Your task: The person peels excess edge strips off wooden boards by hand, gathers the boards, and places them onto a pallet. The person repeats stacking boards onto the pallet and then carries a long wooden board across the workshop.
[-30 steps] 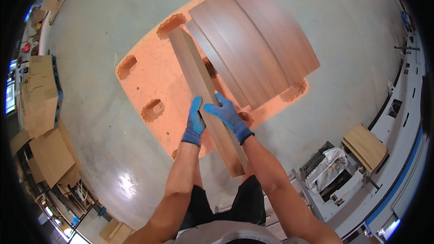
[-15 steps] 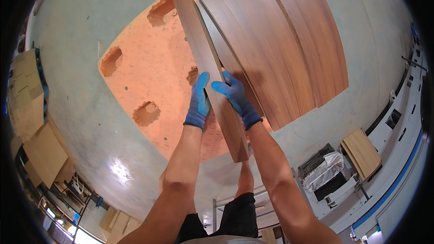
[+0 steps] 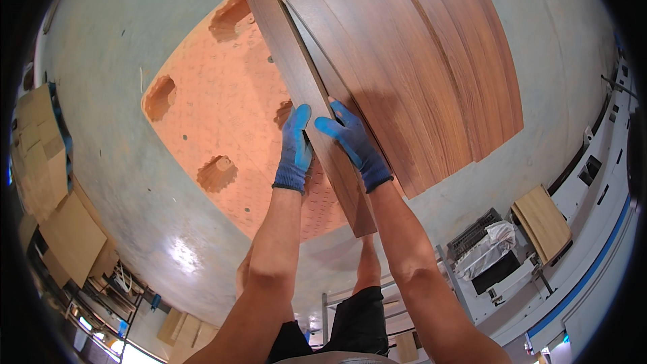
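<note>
A long dark wood-grain board [image 3: 296, 74] is held on edge over an orange plastic pallet [image 3: 202, 121]. My left hand [image 3: 295, 149], in a blue glove, presses its left face. My right hand [image 3: 354, 143], also gloved in blue, grips its right side. The board rests against a stack of several similar wood-grain boards [image 3: 418, 61] lying flat on the pallet's right half. The board's near end [image 3: 360, 219] juts past the pallet edge toward me.
The pallet sits on a grey concrete floor [image 3: 114, 47]. Flattened cardboard [image 3: 47, 175] is piled at the left. A lighter wood panel [image 3: 542, 212] and a machine with a black crate [image 3: 482, 253] stand at the lower right.
The view has moved closer over the pallet. The held board has shifted toward the stack and now lies against its left edge, both hands still on it.
</note>
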The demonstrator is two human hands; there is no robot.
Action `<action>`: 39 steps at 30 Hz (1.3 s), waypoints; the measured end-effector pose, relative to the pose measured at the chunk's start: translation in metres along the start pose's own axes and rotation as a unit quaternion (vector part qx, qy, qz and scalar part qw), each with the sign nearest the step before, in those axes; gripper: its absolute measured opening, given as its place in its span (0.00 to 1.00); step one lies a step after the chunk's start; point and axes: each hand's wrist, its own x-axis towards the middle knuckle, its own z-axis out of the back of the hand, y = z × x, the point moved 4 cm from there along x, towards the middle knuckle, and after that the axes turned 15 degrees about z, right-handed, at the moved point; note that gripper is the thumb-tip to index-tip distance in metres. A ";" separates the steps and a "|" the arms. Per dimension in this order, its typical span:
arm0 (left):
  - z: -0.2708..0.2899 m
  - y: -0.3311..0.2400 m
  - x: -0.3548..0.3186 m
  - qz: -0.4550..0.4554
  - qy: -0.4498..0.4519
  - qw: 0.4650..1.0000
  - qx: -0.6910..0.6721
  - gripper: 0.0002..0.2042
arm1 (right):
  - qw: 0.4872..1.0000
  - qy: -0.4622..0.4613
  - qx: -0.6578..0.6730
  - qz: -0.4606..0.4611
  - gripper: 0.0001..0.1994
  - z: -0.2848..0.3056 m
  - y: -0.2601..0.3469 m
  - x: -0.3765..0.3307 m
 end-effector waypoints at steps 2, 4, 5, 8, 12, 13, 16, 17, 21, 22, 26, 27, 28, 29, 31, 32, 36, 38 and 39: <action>-0.006 0.004 0.002 0.003 0.006 1.000 -0.004 0.25 | 1.000 -0.014 -0.009 0.000 0.47 0.006 0.002 -0.002; -0.002 0.003 0.004 0.005 0.011 1.000 0.001 0.25 | 1.000 -0.012 0.011 -0.021 0.47 0.003 0.004 -0.005; -0.001 0.005 0.005 0.007 0.010 1.000 0.001 0.25 | 1.000 -0.014 0.011 -0.024 0.47 0.001 0.004 -0.006; 0.000 0.017 0.017 0.030 0.035 0.998 -0.031 0.25 | 0.995 -0.044 -0.083 0.019 0.38 0.011 0.012 -0.012; 0.010 0.030 0.041 -0.014 0.013 1.000 0.024 0.25 | 0.947 -0.085 -0.256 0.174 0.33 -0.003 0.055 -0.061; 0.008 0.038 0.047 -0.029 0.006 0.998 0.047 0.25 | 0.897 -0.112 -0.328 0.273 0.31 -0.004 0.069 -0.083; 0.009 0.047 0.061 -0.034 0.004 0.997 0.068 0.26 | 0.936 -0.185 -0.235 0.184 0.27 -0.009 0.086 -0.127; 0.005 0.050 0.063 -0.048 0.000 0.992 0.118 0.26 | 0.936 -0.186 -0.237 0.182 0.27 -0.007 0.084 -0.142; 0.000 0.059 0.068 -0.058 0.007 0.992 0.110 0.28 | 0.948 -0.214 -0.202 0.118 0.27 0.017 0.063 -0.175; 0.009 0.055 0.071 -0.053 0.007 0.991 0.126 0.29 | 0.954 -0.220 -0.177 0.101 0.26 0.017 0.060 -0.177; 0.020 0.041 0.077 -0.036 0.027 0.982 0.186 0.31 | 0.960 -0.231 -0.146 0.060 0.27 0.021 0.061 -0.178; 0.012 0.047 0.077 -0.029 0.029 0.982 0.185 0.31 | 0.963 -0.239 -0.118 0.050 0.27 0.026 0.062 -0.178; 0.000 0.051 0.075 -0.036 0.037 0.980 0.190 0.33 | 0.964 -0.247 -0.088 0.041 0.27 0.030 0.061 -0.180; -0.011 0.054 0.072 -0.043 0.044 0.979 0.196 0.34 | 0.963 -0.252 -0.091 0.038 0.27 0.034 0.058 -0.183; -0.017 0.049 0.064 -0.042 0.029 0.975 0.215 0.35 | 0.965 -0.237 -0.096 0.056 0.27 0.032 0.052 -0.185; -0.020 0.048 0.061 -0.042 0.016 0.972 0.230 0.36 | 0.965 -0.240 -0.094 0.054 0.27 0.032 0.050 -0.186; -0.031 0.054 0.061 -0.022 -0.030 0.969 0.245 0.37 | 0.968 -0.248 -0.036 0.034 0.27 0.033 0.041 -0.192; -0.009 0.043 0.075 -0.073 0.007 0.973 0.218 0.37 | 0.970 -0.236 -0.029 0.044 0.27 0.027 0.033 -0.192; -0.010 0.047 0.078 -0.071 0.013 0.973 0.217 0.37 | 0.970 -0.238 -0.021 0.052 0.27 0.030 0.028 -0.194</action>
